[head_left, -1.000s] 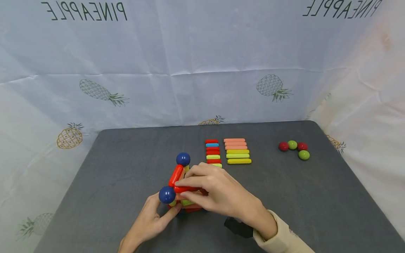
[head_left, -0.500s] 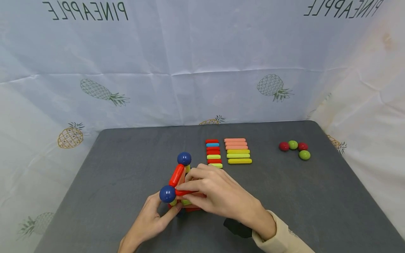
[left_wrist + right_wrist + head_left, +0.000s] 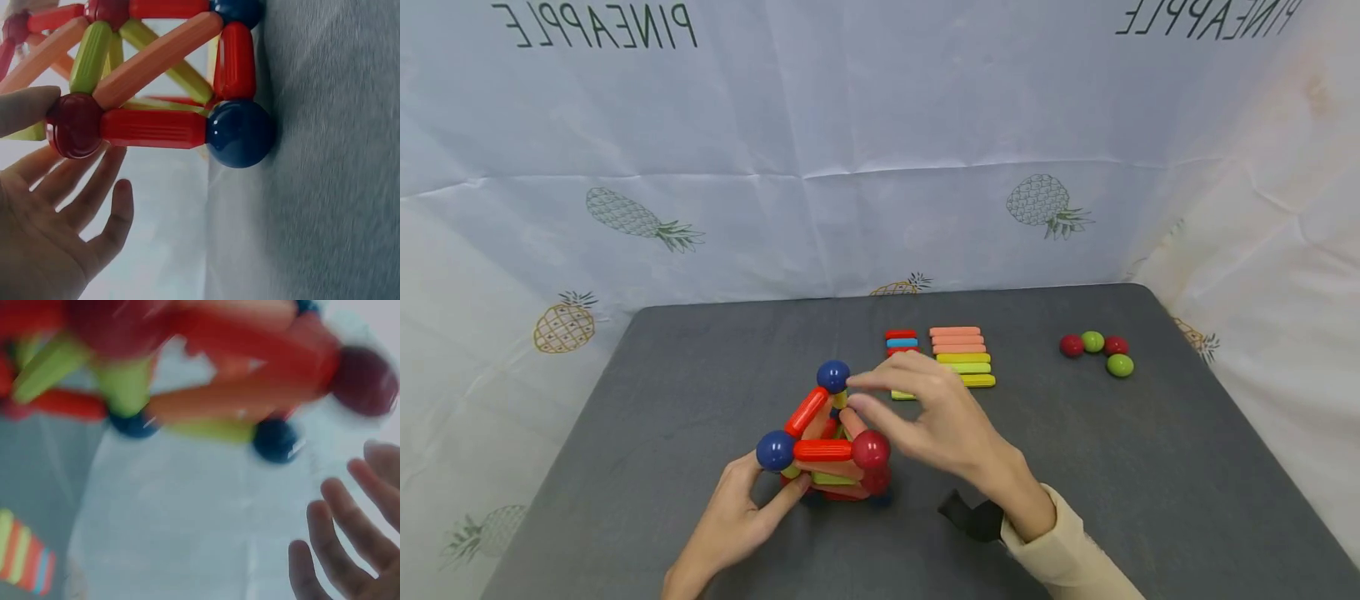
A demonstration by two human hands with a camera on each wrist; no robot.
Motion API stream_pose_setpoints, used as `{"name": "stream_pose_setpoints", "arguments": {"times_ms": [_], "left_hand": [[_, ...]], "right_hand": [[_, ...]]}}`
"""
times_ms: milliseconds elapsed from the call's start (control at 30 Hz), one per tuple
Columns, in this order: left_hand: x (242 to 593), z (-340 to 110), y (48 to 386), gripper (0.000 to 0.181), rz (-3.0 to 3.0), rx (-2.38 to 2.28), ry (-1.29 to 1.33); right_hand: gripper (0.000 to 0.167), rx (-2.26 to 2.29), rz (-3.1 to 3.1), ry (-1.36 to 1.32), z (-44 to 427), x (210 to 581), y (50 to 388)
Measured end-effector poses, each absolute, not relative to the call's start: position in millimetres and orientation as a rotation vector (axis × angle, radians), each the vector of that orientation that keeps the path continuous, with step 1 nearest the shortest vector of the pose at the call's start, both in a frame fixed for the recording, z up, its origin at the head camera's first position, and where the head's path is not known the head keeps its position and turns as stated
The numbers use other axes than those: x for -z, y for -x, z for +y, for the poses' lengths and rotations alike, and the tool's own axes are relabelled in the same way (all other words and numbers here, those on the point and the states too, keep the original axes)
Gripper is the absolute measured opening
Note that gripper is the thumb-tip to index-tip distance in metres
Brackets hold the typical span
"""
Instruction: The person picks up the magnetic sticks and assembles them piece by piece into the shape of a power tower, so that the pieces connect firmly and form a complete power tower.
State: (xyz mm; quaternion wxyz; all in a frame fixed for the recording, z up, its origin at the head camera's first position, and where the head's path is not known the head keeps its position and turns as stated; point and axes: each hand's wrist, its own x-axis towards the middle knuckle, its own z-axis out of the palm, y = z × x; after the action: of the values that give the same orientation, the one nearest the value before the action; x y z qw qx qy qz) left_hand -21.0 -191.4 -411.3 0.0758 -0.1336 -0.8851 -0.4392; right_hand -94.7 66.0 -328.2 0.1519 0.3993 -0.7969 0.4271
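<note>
A built frame of magnetic rods and balls stands on the dark table. Its top shows a front-left blue ball [image 3: 775,451], a far blue ball [image 3: 833,377] and a red ball [image 3: 871,450]. One red rod [image 3: 823,451] joins the two front balls; another red rod [image 3: 806,411] runs to the far one. My left hand [image 3: 730,517] grips the frame's left corner, thumb and fingers about a dark red ball [image 3: 75,125] in the left wrist view. My right hand [image 3: 936,412] holds nothing, its fingertips close by the far blue ball; contact is unclear.
Behind the right hand lie rows of loose rods: pink rods [image 3: 957,340], yellow rods [image 3: 964,358] and partly hidden short rods [image 3: 901,342]. Several loose red and green balls [image 3: 1093,342] sit at the table's right. A pineapple-print cloth [image 3: 880,233] hangs behind.
My right hand has let go of the front red rod and moved up and right, uncovering the rod and the red ball. The frame's front has shifted a little left with my left hand.
</note>
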Motion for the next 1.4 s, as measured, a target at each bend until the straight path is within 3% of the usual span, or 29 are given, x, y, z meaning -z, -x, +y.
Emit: {"name": "stream_pose_setpoints", "arguments": {"times_ms": [67, 400, 733, 1167, 1400], "left_hand": [[410, -195, 21, 0.035, -2.627, 1.263, 0.323], [408, -194, 18, 0.075, -2.256, 1.298, 0.027], [397, -149, 4, 0.138, -2.255, 1.247, -0.014], [395, -145, 16, 0.122, -2.154, 1.172, 0.091], [395, -164, 21, 0.113, -2.187, 1.312, 0.325]], "right_hand": [[0.021, -1.229, -2.298, -1.050, 69, 336, 105], [0.029, -0.765, -2.797, -0.734, 77, 390, 141], [0.031, -0.514, -2.947, -0.679, 80, 422, 153], [0.022, -0.548, -2.904, -0.755, 75, 442, 158], [0.022, -0.649, -2.960, -0.754, 77, 440, 155]]}}
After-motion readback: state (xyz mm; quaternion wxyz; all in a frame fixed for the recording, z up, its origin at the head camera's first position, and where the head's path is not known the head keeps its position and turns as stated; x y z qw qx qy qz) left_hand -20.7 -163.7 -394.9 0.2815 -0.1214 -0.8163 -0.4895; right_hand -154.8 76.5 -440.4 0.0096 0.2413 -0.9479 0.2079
